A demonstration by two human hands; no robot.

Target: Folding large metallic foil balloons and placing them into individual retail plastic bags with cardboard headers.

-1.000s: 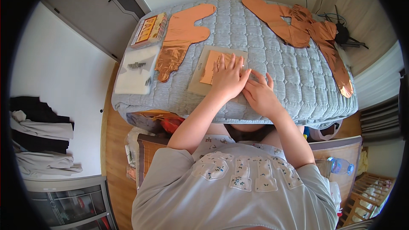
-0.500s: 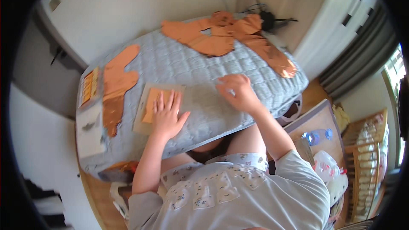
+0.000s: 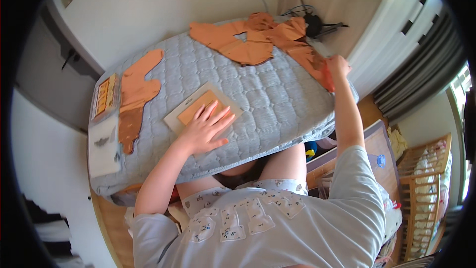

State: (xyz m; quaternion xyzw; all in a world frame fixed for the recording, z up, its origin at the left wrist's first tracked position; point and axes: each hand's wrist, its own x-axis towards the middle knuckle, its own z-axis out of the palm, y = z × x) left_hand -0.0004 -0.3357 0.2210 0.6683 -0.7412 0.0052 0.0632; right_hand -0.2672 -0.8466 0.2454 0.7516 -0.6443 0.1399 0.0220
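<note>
My left hand [image 3: 208,124] lies flat with its fingers spread on a small tan-orange sheet [image 3: 191,114]. That sheet rests on a pale, see-through board [image 3: 173,120] on the quilted bed. At the bed's far right, my right hand [image 3: 338,67] is closed at the end of a long orange, leather-like piece [image 3: 310,62]. The end beside it looks reddish and blurred, and its fingertips are partly hidden. A wide orange piece [image 3: 223,42] with a small hole spreads across the back of the bed. Another irregular orange piece [image 3: 141,89] lies on the left.
A clear-lidded box with yellow contents [image 3: 105,97] and a white sheet [image 3: 104,146] sit at the bed's left edge. Behind the bed's right corner stands a black stand-like object [image 3: 313,25]. A low table [image 3: 369,144] and a wooden rack [image 3: 421,183] are at the right.
My right hand has reached away to the far right, onto the orange piece's end. The board under my left hand has turned and shifted right, with the hand still on it.
</note>
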